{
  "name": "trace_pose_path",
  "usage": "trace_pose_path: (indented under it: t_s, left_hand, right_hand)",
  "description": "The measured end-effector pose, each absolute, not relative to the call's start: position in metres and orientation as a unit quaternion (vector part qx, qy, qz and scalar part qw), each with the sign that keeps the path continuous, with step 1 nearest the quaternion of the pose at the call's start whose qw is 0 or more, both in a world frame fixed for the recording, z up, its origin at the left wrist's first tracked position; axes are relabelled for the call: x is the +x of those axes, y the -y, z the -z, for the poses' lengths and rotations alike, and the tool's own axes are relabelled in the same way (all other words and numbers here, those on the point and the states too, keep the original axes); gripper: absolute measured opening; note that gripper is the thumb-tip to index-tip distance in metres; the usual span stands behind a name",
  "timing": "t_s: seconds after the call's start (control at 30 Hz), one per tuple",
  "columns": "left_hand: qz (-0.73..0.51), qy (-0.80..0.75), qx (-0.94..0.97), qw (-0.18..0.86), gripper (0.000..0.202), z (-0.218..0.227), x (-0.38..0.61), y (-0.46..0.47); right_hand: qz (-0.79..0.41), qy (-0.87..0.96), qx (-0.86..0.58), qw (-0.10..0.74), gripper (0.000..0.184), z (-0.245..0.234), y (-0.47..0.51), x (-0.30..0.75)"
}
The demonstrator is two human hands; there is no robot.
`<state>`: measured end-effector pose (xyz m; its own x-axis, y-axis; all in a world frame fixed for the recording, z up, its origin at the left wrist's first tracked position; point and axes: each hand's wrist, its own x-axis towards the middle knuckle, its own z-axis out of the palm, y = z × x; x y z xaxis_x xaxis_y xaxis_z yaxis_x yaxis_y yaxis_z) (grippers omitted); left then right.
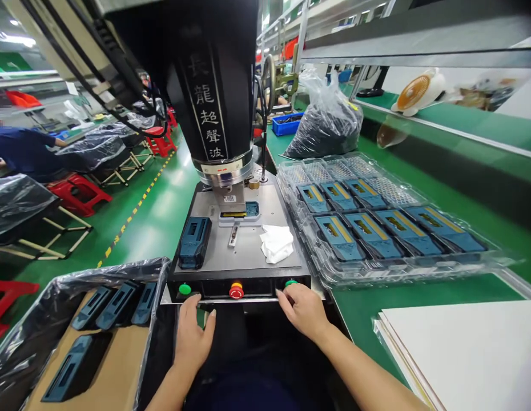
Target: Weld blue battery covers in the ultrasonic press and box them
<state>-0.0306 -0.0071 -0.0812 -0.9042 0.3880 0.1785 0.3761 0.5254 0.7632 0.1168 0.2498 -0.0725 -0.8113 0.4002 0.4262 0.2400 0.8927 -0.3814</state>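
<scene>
My left hand [194,335] is at the machine's front edge, just below the left green button [185,289]. Its thumb and fingers are apart, with nothing between them. My right hand [305,309] is at the right green button [291,282], partly covering it; the thumb stands apart from the bent fingers. Whether either button is pressed I cannot tell. Between the hands sits a red emergency stop button [236,290]. Above, the ultrasonic welder's metal horn [229,197] is down over a blue housing [252,209] in a white fixture [238,222].
A loose blue-black housing [194,242] and a white cloth [277,244] lie on the metal plate. At right is a clear tray [329,278] of several housings. A lined box [120,371] with several more stands at left. White sheets [466,342] lie front right.
</scene>
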Motion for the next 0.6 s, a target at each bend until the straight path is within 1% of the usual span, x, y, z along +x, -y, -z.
trace_pose_path:
  t_s: [0.13, 0.2, 0.33, 0.6]
  left_hand:
    - [-0.458, -0.857, 0.216, 0.097, 0.051, 0.088, -0.017, -0.004]
    - [-0.452, -0.852, 0.234, 0.122, 0.048, 0.09, -0.011, -0.008]
    - [-0.436, -0.843, 0.279, 0.145, 0.045, 0.091, -0.004, -0.015]
    - [-0.447, -0.823, 0.304, 0.174, 0.04, 0.081, 0.003, -0.023]
  right_hand:
    - [-0.193, 0.928, -0.145, 0.283, 0.038, 0.072, -0.255, 0.115]
    - [-0.204, 0.922, -0.139, 0.3, 0.038, 0.07, -0.256, 0.115]
    - [-0.213, 0.913, -0.134, 0.321, 0.038, 0.066, -0.258, 0.116]
    - [-0.204, 0.915, -0.133, 0.321, 0.04, 0.062, -0.255, 0.12]
